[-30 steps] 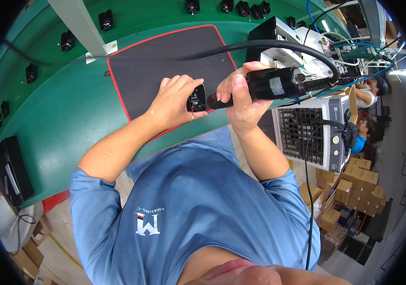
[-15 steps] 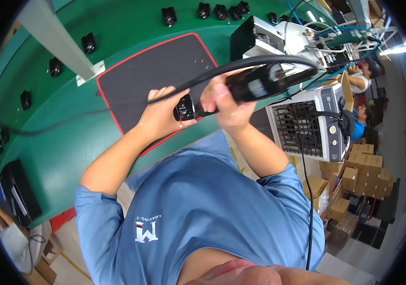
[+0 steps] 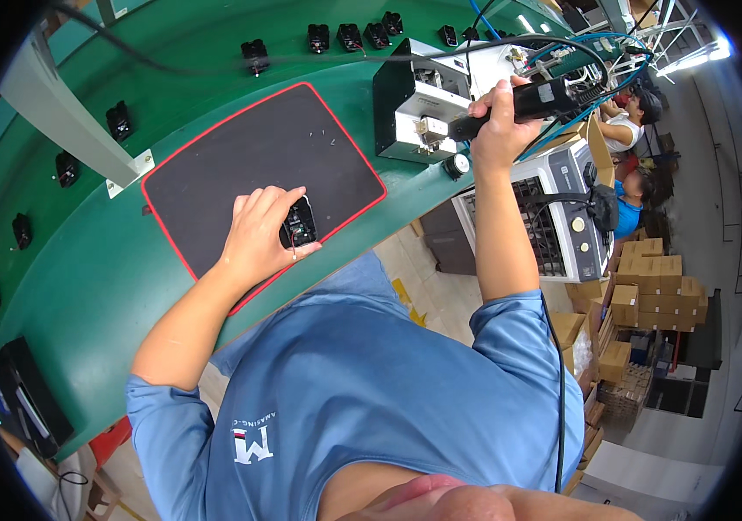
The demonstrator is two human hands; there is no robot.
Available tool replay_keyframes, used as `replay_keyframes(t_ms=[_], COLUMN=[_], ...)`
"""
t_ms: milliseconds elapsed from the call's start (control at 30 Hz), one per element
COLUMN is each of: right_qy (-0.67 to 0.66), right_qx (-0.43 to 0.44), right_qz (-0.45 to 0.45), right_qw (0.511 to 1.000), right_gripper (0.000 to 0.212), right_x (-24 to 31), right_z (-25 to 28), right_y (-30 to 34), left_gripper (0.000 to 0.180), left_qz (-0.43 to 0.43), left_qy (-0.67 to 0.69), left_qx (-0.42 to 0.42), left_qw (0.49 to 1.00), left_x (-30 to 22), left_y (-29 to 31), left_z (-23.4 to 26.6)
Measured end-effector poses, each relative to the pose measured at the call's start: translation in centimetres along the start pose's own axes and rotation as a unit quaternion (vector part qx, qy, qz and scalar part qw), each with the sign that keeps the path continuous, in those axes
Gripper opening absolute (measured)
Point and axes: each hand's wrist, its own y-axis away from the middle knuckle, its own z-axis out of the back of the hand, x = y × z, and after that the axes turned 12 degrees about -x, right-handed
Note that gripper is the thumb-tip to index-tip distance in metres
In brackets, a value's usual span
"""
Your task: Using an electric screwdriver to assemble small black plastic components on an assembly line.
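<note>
My left hand (image 3: 256, 233) is closed around a small black plastic housing (image 3: 300, 224), thumb on the near side and fingers on the far side. The housing rests at the near edge of a dark mat (image 3: 232, 156) with a red border; its open inside shows a thin wire. To the right, my right hand (image 3: 504, 135) grips a black electric screwdriver (image 3: 543, 100) with a cable at its rear. The tool's front end points left, at a black and silver boxy machine (image 3: 427, 130) that looks like a screw feeder. Whether its tip touches the machine cannot be made out.
Several black housings (image 3: 319, 38) stand in a curved row along the green bench (image 3: 197, 95). A grey metal post (image 3: 67, 113) rises at left. Beyond the bench's right end stand an air cooler (image 3: 575, 221) and stacked cartons (image 3: 649, 278). Two people sit farther off.
The screwdriver in my right hand has moved away from the housing, right and up to the boxy machine. My left hand has lowered the housing toward the mat's near edge.
</note>
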Motion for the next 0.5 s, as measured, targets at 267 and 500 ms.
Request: replay_keyframes(t_ms=[267, 500], right_qy=[-0.116, -0.033], right_qx=[0.096, 0.133], right_qz=[-0.156, -0.129], right_qw=[0.976, 0.982], right_gripper=[0.021, 0.025], right_x=[-1.3, 0.3], right_z=[0.9, 0.8], right_y=[-2.4, 3.1], left_gripper=[0.08, 0.083], left_qz=[-0.011, 0.008], left_qy=[-0.001, 0.016], left_qx=[-0.014, -0.009], left_qw=[1.0, 1.0], left_x=[-0.2, 0.0], left_y=[-0.1, 0.3], left_z=[0.2, 0.4])
